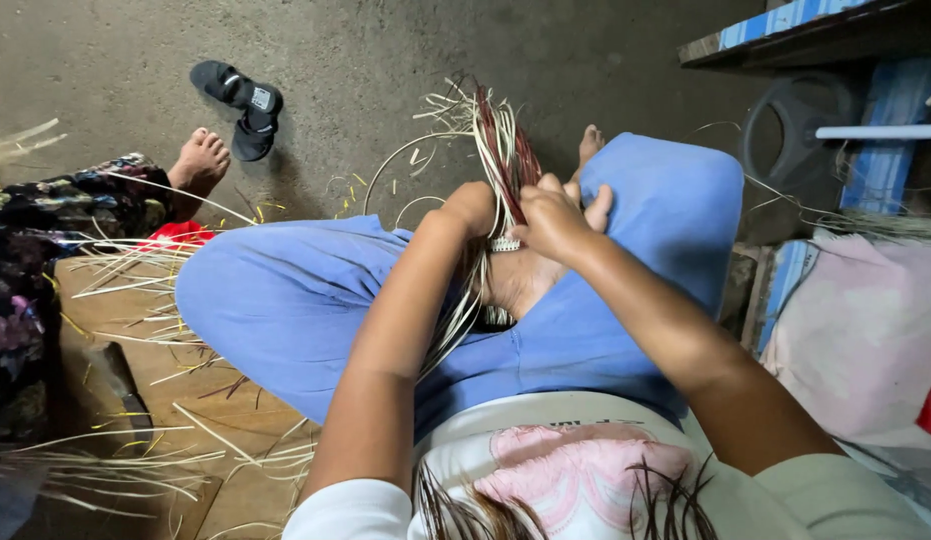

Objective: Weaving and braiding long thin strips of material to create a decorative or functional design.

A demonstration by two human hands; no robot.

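Concrete floor; both hands [515,215] grip strip bundle [500,150].

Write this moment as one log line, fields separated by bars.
left hand: gripping strips | right hand: pinching strips | support: knee | floor: sandals

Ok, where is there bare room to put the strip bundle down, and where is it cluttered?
Bare floor lies between the black sandals and the bundle that the left hand and right hand grip. The wooden platform at left is crowded with loose strips.
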